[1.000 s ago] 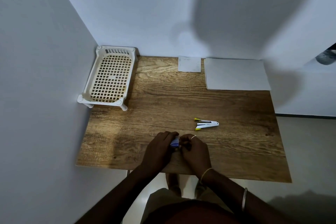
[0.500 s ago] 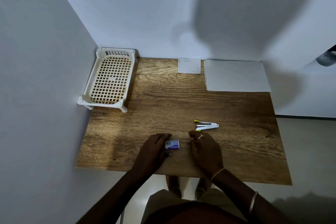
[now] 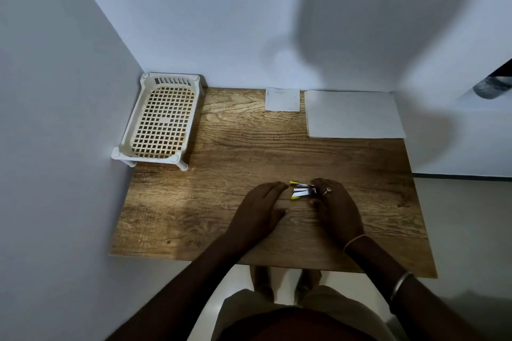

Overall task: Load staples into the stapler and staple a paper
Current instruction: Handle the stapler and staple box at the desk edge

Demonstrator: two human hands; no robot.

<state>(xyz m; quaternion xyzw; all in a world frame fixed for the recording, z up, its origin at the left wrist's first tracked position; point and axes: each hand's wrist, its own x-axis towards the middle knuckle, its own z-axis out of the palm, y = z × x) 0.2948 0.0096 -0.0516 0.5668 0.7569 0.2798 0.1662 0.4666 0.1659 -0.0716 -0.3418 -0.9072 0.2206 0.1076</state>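
Taking the small stapler [image 3: 302, 190] near the middle of the wooden table [image 3: 194, 219] as the marker, a white plastic basket [image 3: 159, 122] with a grid floor stands far off to its left and back, pushed into the corner where the two walls meet, out of the working area. Just left of the stapler comes the person's left hand [image 3: 261, 207], palm down and fingers stretched flat, the fingertips almost at the stapler's yellow-tipped end; it grips nothing that I can see, and whatever may lie beneath the palm is hidden, so I cannot tell where the staples are. It looks placed there to steady the stapler or take its open end. The stapler itself lies on the wood with its arms splayed apart, which suits loading. On its right, the right hand [image 3: 336, 207] curls over the stapler's rear end, fingers bent around it and a ring showing; it seems to be closing on the tool, though whether it truly grips I cannot tell. Back beyond the stapler, against the wall, lies a small paper slip [image 3: 283, 99], and right of that a stack of white paper [image 3: 354, 115], kept within reach for the stapling not yet begun.
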